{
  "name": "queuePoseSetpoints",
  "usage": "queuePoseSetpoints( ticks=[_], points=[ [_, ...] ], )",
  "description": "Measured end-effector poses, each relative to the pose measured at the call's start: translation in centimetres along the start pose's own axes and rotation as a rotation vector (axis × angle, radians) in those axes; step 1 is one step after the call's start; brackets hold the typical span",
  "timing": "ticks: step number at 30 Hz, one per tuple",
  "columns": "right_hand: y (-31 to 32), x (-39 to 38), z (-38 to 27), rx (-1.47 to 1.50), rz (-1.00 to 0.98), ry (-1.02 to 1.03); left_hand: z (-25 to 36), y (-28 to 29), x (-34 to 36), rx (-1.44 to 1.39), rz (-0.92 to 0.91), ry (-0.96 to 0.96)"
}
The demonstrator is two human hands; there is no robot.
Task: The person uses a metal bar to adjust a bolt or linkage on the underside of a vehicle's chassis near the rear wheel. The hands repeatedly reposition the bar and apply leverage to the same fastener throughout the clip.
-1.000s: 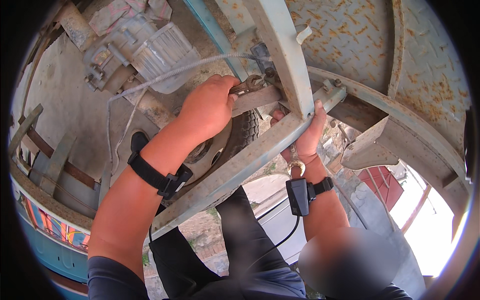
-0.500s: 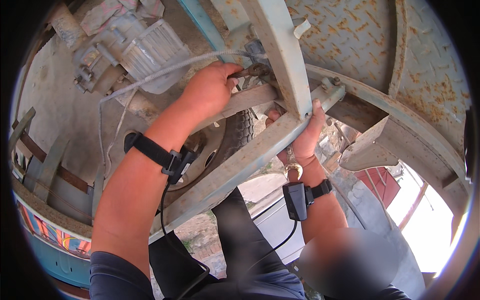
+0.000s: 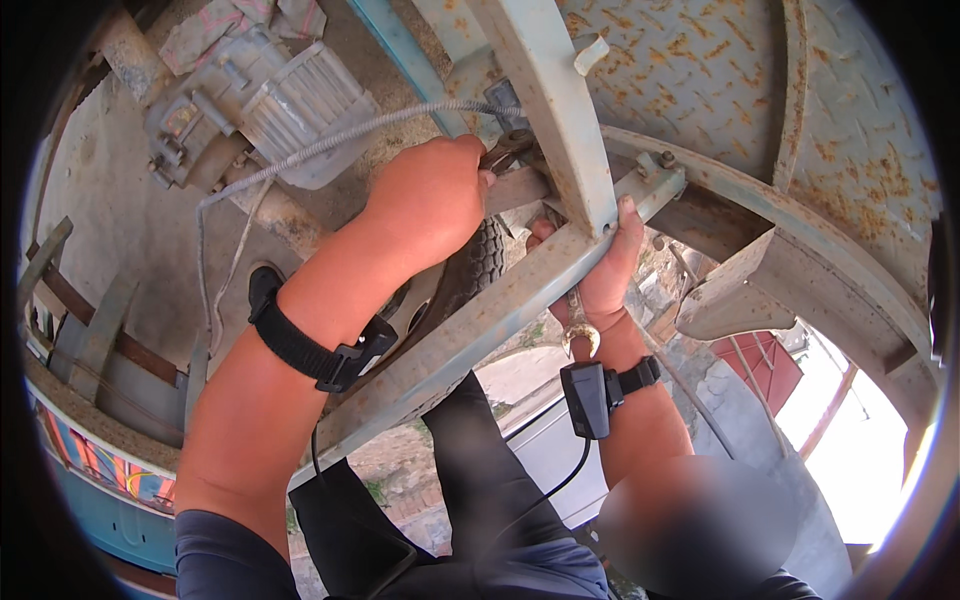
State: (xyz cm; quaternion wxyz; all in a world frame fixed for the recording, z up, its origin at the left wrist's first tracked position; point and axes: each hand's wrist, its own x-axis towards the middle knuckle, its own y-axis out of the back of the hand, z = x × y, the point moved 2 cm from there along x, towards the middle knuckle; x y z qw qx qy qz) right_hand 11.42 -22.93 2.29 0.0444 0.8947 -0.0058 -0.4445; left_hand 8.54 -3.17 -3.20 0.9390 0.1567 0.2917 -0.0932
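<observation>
My left hand is closed round the handle of a dark wrench. The wrench's head sits at a joint beside the upright pale-blue steel post; the fastener under it is hidden. My right hand reaches under the slanted steel beam and wraps its edge, with fingertips showing on the far side. A second, open-ended wrench is held in that hand, its jaw sticking out near my wrist. The other end is hidden behind the beam. Both wrists carry black strapped devices.
A grey finned motor lies at upper left. A grey corrugated conduit crosses from it to the post. Behind the beam shows a tyre. Rusty tread plate covers the upper right, beside a curved steel rim.
My left hand has rolled over and shifted slightly right, its back now facing up, still on the wrench. My right hand has barely moved.
</observation>
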Motion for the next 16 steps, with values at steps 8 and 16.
queuePoseSetpoints(
  ticks=[8,16],
  points=[
    [-0.8,-0.1,0.1,0.037,0.056,0.006,2.7,-0.2,-1.5,-0.151,-0.05,0.083],
    [-0.1,-0.2,0.0,0.029,-0.053,-0.029,1.7,1.3,-2.0,-0.585,-0.223,0.181]
  ],
)
